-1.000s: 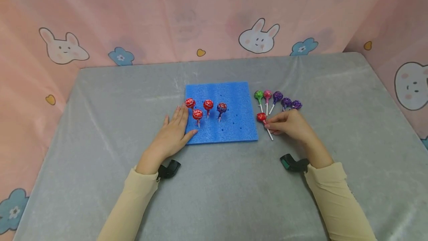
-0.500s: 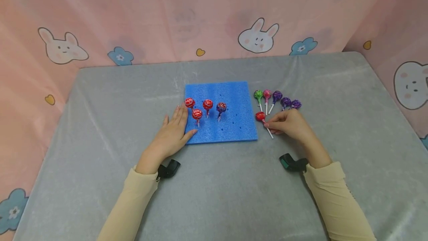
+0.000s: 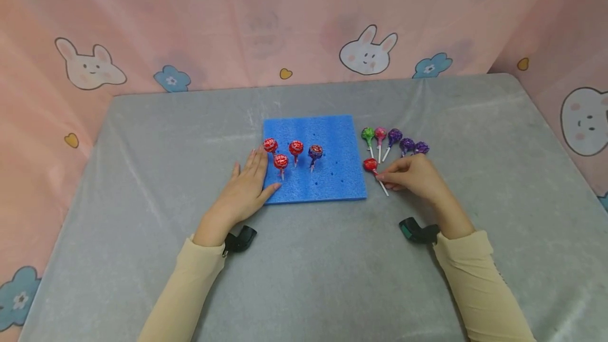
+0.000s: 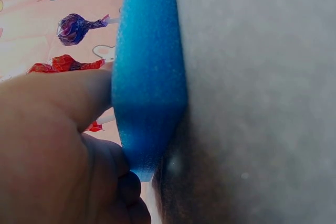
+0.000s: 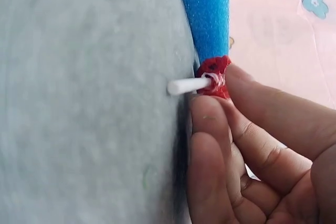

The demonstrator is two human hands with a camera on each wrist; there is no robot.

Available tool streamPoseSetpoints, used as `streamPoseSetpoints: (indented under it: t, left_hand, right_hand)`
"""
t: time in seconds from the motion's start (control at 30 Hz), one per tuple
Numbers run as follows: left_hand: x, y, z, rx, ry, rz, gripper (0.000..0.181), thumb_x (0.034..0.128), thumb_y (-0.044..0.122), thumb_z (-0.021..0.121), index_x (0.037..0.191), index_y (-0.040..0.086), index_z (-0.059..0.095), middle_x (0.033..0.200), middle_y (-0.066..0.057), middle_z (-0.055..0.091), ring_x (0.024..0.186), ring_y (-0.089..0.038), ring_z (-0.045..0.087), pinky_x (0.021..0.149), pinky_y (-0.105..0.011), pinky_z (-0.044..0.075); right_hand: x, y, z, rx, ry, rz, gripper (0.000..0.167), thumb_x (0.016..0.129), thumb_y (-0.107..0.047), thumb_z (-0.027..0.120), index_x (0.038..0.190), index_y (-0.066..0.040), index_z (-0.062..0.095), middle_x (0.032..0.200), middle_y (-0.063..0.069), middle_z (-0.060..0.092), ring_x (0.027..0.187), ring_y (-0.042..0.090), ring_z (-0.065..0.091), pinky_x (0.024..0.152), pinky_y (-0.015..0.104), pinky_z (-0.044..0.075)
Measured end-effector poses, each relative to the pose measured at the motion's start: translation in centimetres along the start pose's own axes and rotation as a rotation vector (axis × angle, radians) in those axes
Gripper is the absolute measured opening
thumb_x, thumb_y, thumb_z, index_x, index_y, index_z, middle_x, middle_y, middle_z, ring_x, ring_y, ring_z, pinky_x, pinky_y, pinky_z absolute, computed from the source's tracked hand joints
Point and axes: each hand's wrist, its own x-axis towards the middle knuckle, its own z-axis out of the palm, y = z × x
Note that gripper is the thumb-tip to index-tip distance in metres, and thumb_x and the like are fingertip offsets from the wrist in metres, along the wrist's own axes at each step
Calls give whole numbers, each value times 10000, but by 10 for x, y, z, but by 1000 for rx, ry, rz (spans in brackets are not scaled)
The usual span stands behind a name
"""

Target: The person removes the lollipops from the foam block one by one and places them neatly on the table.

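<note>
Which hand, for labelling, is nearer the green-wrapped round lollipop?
Right: the right hand is lower-right of the lollipop; the left hand is farther, at the left edge of the rectangular blue foam board.

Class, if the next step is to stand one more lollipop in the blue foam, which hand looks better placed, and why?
Probably the right hand: it pinches a red lollipop right of the blue foam. The left hand holds no lollipop and touches the foam's left edge, perhaps better for steadying.
</note>
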Motion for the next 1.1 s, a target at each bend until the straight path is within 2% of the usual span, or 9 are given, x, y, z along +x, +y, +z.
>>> streamPoseSetpoints:
  t: [0.5,0.63,0.8,0.9,1.1]
  left_hand:
    - [0,-1,-2,9,13,-5,757,1001,443,376,1492,-13,24,1561,-155,-14,1431,-284,-44,1110,-547,19]
    - [1,0,-1,10,15,-6,758,1001,448,370,1493,-6,16,1563,-150,-15,1431,-284,-42,1111,-545,18]
    - [0,0,1,16,19,-2,755,1001,449,368,1493,-4,17,1564,-144,-24,1432,-286,-37,1109,-546,19]
    - [0,0,2,16,21,-1,753,1001,447,369,1492,-4,17,1564,-141,-27,1432,-283,-37,1109,-545,16]
    - [1,0,2,15,26,-2,760,998,444,381,1492,-4,17,1564,-140,-22,1434,-283,-28,1111,-545,21]
  right_hand:
    - [0,-4,-8,56,24,-48,279,837,-136,728,969,107,691,795,80,705,649,103,642,629,236,540]
    - [0,-9,-8,77,25,-57,320,840,-180,730,1000,94,689,849,95,713,708,109,667,671,213,532]
    - [1,-20,-3,69,14,-36,361,844,-282,725,1050,13,699,967,84,712,823,117,658,737,194,507]
    - [3,-27,2,92,10,-62,348,848,-272,722,1054,8,697,966,70,714,835,119,651,735,207,511]
    - [11,-40,13,176,27,-156,304,843,-163,725,1035,69,682,866,26,709,768,102,638,703,213,519]
